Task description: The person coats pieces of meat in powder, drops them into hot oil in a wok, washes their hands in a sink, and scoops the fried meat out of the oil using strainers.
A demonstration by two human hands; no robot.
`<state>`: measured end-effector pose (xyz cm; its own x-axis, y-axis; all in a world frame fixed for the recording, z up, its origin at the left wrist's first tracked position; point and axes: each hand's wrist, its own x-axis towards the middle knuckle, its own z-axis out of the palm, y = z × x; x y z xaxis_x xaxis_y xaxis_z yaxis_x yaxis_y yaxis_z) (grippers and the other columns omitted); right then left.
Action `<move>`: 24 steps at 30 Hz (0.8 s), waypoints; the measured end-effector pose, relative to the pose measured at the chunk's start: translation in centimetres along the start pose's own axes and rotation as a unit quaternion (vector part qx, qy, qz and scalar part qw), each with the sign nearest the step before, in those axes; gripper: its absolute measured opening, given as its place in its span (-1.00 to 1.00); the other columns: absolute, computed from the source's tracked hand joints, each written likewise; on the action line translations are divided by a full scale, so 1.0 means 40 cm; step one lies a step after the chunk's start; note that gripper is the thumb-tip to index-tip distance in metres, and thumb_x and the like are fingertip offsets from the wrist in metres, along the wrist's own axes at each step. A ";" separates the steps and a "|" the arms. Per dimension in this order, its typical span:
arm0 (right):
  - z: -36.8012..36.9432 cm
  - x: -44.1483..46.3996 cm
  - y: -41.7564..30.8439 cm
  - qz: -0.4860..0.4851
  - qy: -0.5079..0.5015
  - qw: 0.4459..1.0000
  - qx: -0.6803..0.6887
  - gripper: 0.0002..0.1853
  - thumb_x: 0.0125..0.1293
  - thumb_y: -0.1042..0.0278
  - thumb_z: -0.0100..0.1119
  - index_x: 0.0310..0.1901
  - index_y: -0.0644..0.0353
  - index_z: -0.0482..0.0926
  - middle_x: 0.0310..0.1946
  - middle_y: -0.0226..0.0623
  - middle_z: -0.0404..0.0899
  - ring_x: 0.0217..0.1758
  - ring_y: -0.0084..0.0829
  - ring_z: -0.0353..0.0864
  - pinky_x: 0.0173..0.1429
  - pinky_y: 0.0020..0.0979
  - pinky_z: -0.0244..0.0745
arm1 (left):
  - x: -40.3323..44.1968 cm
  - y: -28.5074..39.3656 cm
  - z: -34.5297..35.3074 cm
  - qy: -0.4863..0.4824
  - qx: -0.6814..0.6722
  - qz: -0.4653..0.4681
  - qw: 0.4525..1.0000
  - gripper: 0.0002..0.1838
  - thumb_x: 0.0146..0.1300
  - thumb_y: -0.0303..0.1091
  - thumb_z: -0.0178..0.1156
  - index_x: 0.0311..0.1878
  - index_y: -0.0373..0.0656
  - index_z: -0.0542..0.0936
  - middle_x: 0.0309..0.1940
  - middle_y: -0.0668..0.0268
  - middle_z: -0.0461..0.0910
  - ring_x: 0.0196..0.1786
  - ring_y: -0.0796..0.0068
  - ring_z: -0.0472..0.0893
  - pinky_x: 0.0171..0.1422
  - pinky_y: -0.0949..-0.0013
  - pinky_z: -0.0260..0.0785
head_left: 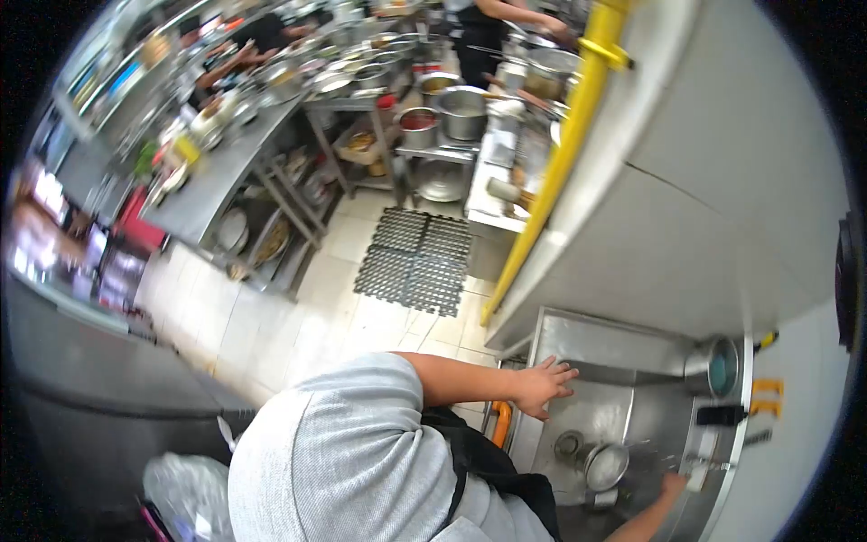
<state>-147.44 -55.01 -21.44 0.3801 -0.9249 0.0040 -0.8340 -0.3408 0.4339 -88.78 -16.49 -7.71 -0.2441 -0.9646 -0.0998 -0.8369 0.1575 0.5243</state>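
Note:
My left hand is held over the near side of the steel sink, fingers spread, with nothing in it. My right hand is low in the picture, beside the tap on the sink's wall side. Its fingers are small and blurred, so whether they touch the tap is unclear. On the sink floor, between my hands, lies a round metal pot with something pale inside. Near it are the drain and a small light-coloured item.
A steel pot with teal contents stands in the sink's far corner. Orange-handled tools hang near the wall. A yellow pipe rises behind the sink. Black mats cover floor tiles. Other people work at counters beyond, among several pots.

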 end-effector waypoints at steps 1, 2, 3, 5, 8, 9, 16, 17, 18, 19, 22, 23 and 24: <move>-0.128 -0.034 -0.079 0.081 0.044 0.989 0.117 -0.54 0.14 0.23 0.13 0.00 0.38 0.36 -0.03 0.03 0.45 0.12 -0.03 0.39 0.34 -0.12 0.23 | -0.070 -0.008 -0.019 0.056 -0.024 -0.016 0.998 -0.17 0.01 0.04 0.29 0.36 -0.07 0.31 0.46 -0.10 -0.08 0.50 -0.12 -0.06 0.49 -0.23 -0.32; -0.345 -0.088 -0.198 0.147 0.103 0.958 0.225 -0.34 0.15 0.34 0.10 0.27 0.48 0.21 0.23 0.14 0.35 0.34 0.00 0.28 0.40 -0.11 0.16 | -0.132 -0.016 -0.029 0.111 -0.049 -0.030 0.992 -0.17 0.00 0.00 0.31 0.37 -0.06 0.30 0.46 -0.10 -0.08 0.49 -0.13 -0.05 0.50 -0.22 -0.30; -0.286 -0.094 -0.262 0.129 0.129 0.931 0.315 -0.37 0.19 0.33 0.10 0.26 0.48 0.24 0.22 0.15 0.35 0.33 0.01 0.29 0.39 -0.13 0.19 | -0.179 -0.031 -0.034 0.100 -0.032 -0.077 0.991 -0.11 0.01 -0.03 0.32 0.41 -0.05 0.21 0.45 -0.13 -0.10 0.49 -0.11 -0.03 0.47 -0.26 -0.26; -0.362 -0.144 -0.450 0.106 0.082 0.895 0.425 -0.45 0.24 0.35 0.13 0.21 0.46 0.33 0.17 0.14 0.40 0.26 -0.02 0.36 0.34 -0.16 0.26 | -0.316 -0.092 -0.015 0.128 -0.058 -0.159 0.977 -0.10 0.03 -0.05 0.32 0.43 -0.04 0.16 0.46 -0.14 -0.12 0.46 -0.12 0.04 0.47 -0.20 -0.16; -0.444 -0.159 -0.742 0.023 0.095 0.466 0.880 -0.63 0.26 0.48 0.12 0.09 0.44 0.47 -0.01 0.01 0.53 0.04 -0.23 0.53 0.16 -0.23 0.43 | -0.562 -0.174 -0.006 0.148 -0.163 -0.332 0.917 -0.09 0.08 -0.12 0.27 0.46 -0.04 0.04 0.46 -0.16 -0.17 0.35 -0.16 0.24 0.40 0.02 0.15; -0.584 -0.195 -0.839 0.004 0.071 0.535 0.842 -0.64 0.26 0.49 0.13 0.08 0.42 0.48 -0.03 -0.02 0.54 0.01 -0.28 0.53 0.11 -0.26 0.46 | -0.643 -0.200 0.011 0.172 -0.182 -0.375 0.892 -0.09 0.08 -0.12 0.27 0.46 -0.05 0.04 0.46 -0.16 -0.18 0.32 -0.17 0.29 0.37 0.08 0.21; -1.158 -0.290 -1.394 -0.186 -0.029 0.777 0.601 -0.67 0.24 0.53 0.14 0.06 0.38 0.49 0.04 -0.06 0.50 -0.11 -0.34 0.57 -0.06 -0.40 0.52 | -1.120 -0.415 0.098 0.173 -0.236 -0.516 0.805 -0.18 0.07 -0.10 0.26 0.38 -0.17 0.21 0.38 -0.32 -0.02 0.23 -0.18 0.39 0.28 0.10 0.32; -1.201 -0.298 -1.453 -0.269 0.057 0.782 0.560 -0.65 0.24 0.52 0.13 0.08 0.38 0.48 0.10 -0.05 0.46 -0.15 -0.34 0.59 -0.05 -0.41 0.51 | -1.174 -0.452 0.112 0.185 -0.225 -0.528 0.798 -0.20 0.07 -0.09 0.26 0.36 -0.21 0.24 0.36 -0.29 0.04 0.24 -0.17 0.38 0.30 0.12 0.29; -1.203 -0.283 -1.506 -0.260 0.057 0.783 0.562 -0.65 0.24 0.52 0.13 0.08 0.38 0.48 0.10 -0.05 0.46 -0.15 -0.34 0.59 -0.05 -0.41 0.51 | -1.213 -0.480 0.104 0.198 -0.215 -0.539 0.790 -0.21 0.07 -0.08 0.26 0.34 -0.25 0.26 0.35 -0.26 0.10 0.26 -0.16 0.37 0.32 0.14 0.27; -1.182 -0.257 -1.567 -0.269 0.078 0.771 0.572 -0.61 0.22 0.52 0.14 0.10 0.36 0.47 0.04 -0.09 0.50 -0.17 -0.34 0.59 -0.05 -0.41 0.51 | -1.249 -0.511 0.096 0.221 -0.218 -0.553 0.773 -0.20 0.05 -0.08 0.29 0.31 -0.31 0.30 0.35 -0.18 0.17 0.27 -0.12 0.37 0.36 0.17 0.24; -1.221 -0.256 -1.697 -0.260 0.013 0.789 0.557 -0.53 0.18 0.50 0.16 0.17 0.31 0.44 0.00 -0.13 0.54 -0.15 -0.36 0.58 -0.04 -0.39 0.50 | -1.343 -0.616 0.031 0.262 -0.252 -0.560 0.745 -0.23 0.03 -0.06 0.32 0.26 -0.30 0.37 0.30 -0.13 0.28 0.27 -0.07 0.39 0.35 0.19 0.24; -1.239 -0.253 -1.736 -0.234 -0.079 0.794 0.556 -0.51 0.17 0.48 0.15 0.19 0.27 0.44 0.06 -0.09 0.53 -0.12 -0.36 0.61 0.01 -0.40 0.49 | -1.365 -0.644 -0.012 0.276 -0.266 -0.564 0.731 -0.25 0.03 -0.06 0.33 0.24 -0.31 0.40 0.24 -0.14 0.35 0.26 -0.06 0.41 0.34 0.20 0.26; -1.213 -0.236 -1.774 -0.300 -0.009 0.802 0.516 -0.51 0.18 0.48 0.14 0.20 0.23 0.44 0.12 -0.05 0.50 -0.01 -0.33 0.60 0.09 -0.37 0.48 | -1.380 -0.668 -0.055 0.283 -0.282 -0.564 0.723 -0.27 0.03 -0.06 0.34 0.22 -0.31 0.42 0.19 -0.14 0.41 0.24 -0.05 0.43 0.32 0.20 0.28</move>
<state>-72.44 -13.95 -8.55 0.8390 -0.5411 0.0570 -0.3928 -0.6748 -0.6248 -51.87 32.10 -14.34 0.8111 -0.3689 -0.4539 0.0244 -0.7540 0.6564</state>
